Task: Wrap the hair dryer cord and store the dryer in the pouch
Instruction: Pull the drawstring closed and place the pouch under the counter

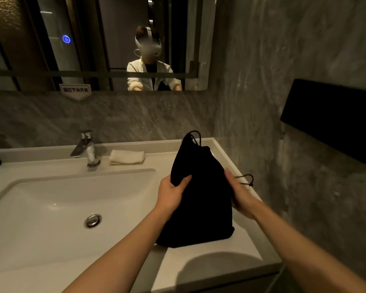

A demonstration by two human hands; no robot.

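Observation:
A black drawstring pouch (201, 199) stands full and upright on the white counter (215, 256), right of the basin. Its neck is gathered at the top, with one cord loop (195, 135) above it and another cord loop (246, 179) sticking out on the right. My left hand (171, 194) grips the pouch's left side, thumb on the front. My right hand (240, 195) holds its right side beside the cord. The hair dryer is not visible; the pouch hides whatever is inside.
A white sink basin (72, 208) with a chrome faucet (88, 149) and drain plug (92, 220) fills the left. A folded cloth (127, 156) lies behind the basin. A black box (334, 121) hangs on the right wall. A mirror (106, 43) spans the back wall.

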